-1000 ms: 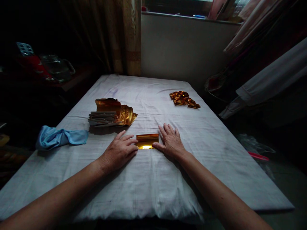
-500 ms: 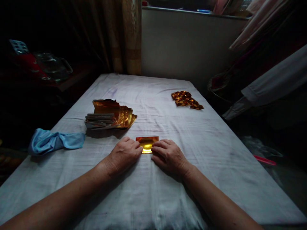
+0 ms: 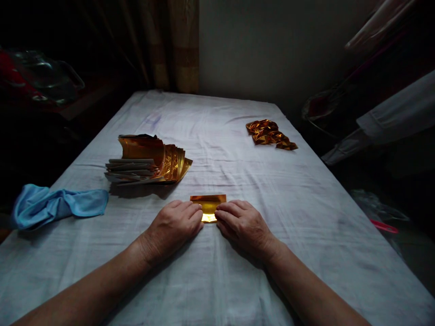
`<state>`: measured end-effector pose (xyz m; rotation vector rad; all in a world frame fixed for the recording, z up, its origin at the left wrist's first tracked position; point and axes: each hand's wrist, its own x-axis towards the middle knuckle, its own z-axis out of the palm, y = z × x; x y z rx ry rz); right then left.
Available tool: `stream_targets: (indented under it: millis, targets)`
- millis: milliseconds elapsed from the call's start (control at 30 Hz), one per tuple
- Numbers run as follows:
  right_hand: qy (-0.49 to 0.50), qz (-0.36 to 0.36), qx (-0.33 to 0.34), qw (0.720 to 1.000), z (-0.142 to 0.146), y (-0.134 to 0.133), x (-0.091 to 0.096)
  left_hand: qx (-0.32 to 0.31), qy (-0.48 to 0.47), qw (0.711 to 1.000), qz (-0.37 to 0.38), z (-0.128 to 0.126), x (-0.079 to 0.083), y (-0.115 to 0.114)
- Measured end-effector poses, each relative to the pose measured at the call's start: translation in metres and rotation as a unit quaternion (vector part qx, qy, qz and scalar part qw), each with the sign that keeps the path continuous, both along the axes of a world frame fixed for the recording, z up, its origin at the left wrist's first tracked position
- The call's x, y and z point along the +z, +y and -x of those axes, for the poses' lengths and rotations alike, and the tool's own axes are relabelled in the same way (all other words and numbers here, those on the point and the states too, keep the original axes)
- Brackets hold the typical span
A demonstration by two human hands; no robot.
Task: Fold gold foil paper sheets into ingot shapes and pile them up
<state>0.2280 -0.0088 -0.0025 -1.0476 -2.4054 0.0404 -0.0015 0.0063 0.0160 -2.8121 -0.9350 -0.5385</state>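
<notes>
A small folded sheet of gold foil paper (image 3: 208, 203) lies on the white cloth-covered table (image 3: 217, 271) in front of me. My left hand (image 3: 176, 226) has its fingers curled together and pressed on the sheet's left near edge. From the other side my right hand (image 3: 239, 224) does the same on the right near edge, fingertips almost meeting the left ones. A fanned stack of gold sheets (image 3: 149, 158) sits to the left. Several folded gold pieces (image 3: 270, 134) lie at the far right.
A crumpled blue cloth (image 3: 54, 203) lies near the table's left edge. A curtain (image 3: 176, 45) and a pale wall stand behind the table. White fabric (image 3: 390, 122) hangs at the right, and dark clutter with a glass jug (image 3: 44, 77) is at the left.
Both hands went from lying flat beside the gold sheet to curled fingers pressing on its near edge, closing toward each other. The view tilted down slightly.
</notes>
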Motion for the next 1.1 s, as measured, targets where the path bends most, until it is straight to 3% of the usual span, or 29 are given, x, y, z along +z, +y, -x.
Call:
stream_targets:
  millis: [233,533,700,1100]
  targets:
    - [0.044,-0.001,-0.013,0.999,0.0,0.001,0.001,0.019,-0.055,0.998,0.005,0.004,-0.007,0.0]
    - [0.091,0.084,-0.105,0.987,-0.005,0.004,-0.002,0.089,-0.111,0.979,0.143,0.011,-0.012,0.003]
    - [0.099,0.092,-0.155,0.979,-0.003,0.004,-0.004,0.128,-0.118,0.972,0.156,0.01,-0.013,0.005]
    - [0.102,0.095,-0.18,0.974,0.001,0.004,-0.006,0.151,-0.109,0.969,0.163,0.008,-0.011,0.008]
